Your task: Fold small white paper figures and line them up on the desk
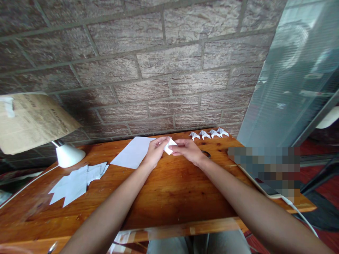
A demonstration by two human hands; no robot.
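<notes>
Both hands meet over the far middle of the glossy orange-brown wooden table (169, 190). The left hand (155, 151) and right hand (188, 150) pinch a small folded white paper piece (169, 145) between their fingertips, fingers narrowed around it, beside a flat white paper sheet (134, 152).

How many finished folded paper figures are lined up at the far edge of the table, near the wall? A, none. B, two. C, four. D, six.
C: four small white folded figures stand in a row at the table's far edge, beyond the right hand, while both hands pinch another folded paper, the left hand on its near side.
</notes>
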